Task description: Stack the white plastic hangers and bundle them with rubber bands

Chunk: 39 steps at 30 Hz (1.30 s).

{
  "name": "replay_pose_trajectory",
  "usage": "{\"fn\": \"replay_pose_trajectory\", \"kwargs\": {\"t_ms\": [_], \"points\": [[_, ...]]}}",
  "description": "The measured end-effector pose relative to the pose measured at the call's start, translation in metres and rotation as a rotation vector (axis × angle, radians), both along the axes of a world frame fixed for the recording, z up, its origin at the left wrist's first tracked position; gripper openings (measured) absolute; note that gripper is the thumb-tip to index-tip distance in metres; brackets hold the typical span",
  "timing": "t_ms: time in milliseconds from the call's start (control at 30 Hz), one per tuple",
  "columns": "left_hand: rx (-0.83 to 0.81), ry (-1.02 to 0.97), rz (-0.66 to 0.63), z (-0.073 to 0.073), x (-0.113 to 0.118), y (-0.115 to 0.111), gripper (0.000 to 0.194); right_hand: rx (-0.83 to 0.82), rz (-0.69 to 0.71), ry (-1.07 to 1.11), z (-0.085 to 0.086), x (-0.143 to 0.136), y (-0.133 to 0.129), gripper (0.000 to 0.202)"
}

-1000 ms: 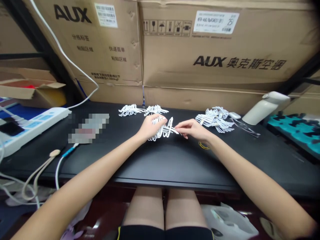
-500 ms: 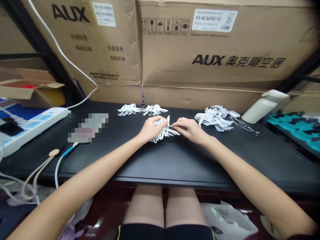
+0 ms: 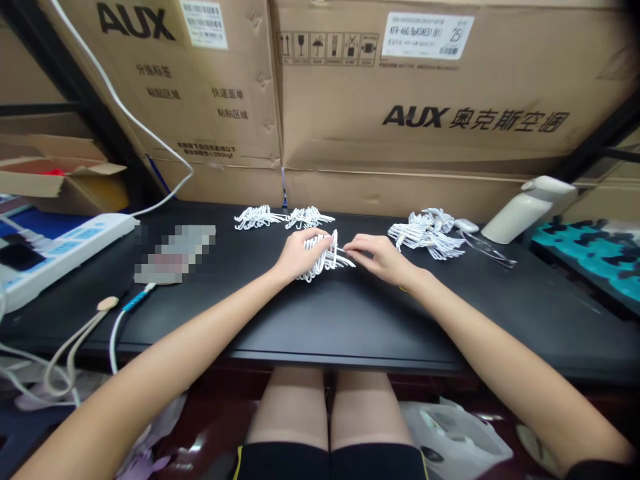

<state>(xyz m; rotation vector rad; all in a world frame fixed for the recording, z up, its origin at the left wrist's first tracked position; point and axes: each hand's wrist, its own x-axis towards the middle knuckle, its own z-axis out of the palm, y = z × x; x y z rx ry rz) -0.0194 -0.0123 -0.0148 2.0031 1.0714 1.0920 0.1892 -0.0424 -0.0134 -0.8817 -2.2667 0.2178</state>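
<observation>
White, slender hooked rods (image 3: 325,261) fill the clasped left hand (image 3: 301,255); the right hand (image 3: 383,259) brings fingertips together beside them, pinch unclear; two similar bundles (image 3: 258,218) lie near the smooth black worktop's (image 3: 345,327) back edge.

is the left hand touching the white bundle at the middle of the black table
Touching. The head view shows it: the left hand is closed over the white bundle, thumb lying across it.

Storeroom-like workspace: black desk (image 3: 320,320), AUX cartons (image 3: 340,137)
</observation>
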Motion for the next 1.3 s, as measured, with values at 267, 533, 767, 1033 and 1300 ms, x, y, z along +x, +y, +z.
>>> {"fn": "replay_pose_trajectory", "kwargs": {"t_ms": [267, 533, 767, 1033, 1300], "points": [[-0.007, -0.016, -0.002, -0.003, 0.001, 0.003, 0.026, -0.204, -0.024, 0.050, 0.009, 0.000, -0.005, 0.025], [0.005, -0.001, -0.015, -0.001, 0.000, 0.001, 0.026, -0.627, 0.058, 0.149, 0.009, 0.004, -0.001, 0.033], [0.018, -0.021, -0.021, -0.004, 0.000, 0.001, 0.028, -0.598, 0.001, 0.279, 0.006, -0.001, -0.001, 0.032], [-0.004, -0.031, -0.003, -0.004, 0.000, 0.004, 0.027, -0.497, -0.087, 0.356, 0.002, -0.009, -0.006, 0.026], [-0.035, -0.035, -0.042, 0.001, -0.001, 0.006, 0.024, -0.616, -0.092, 0.407, 0.006, -0.004, -0.004, 0.032]]}}
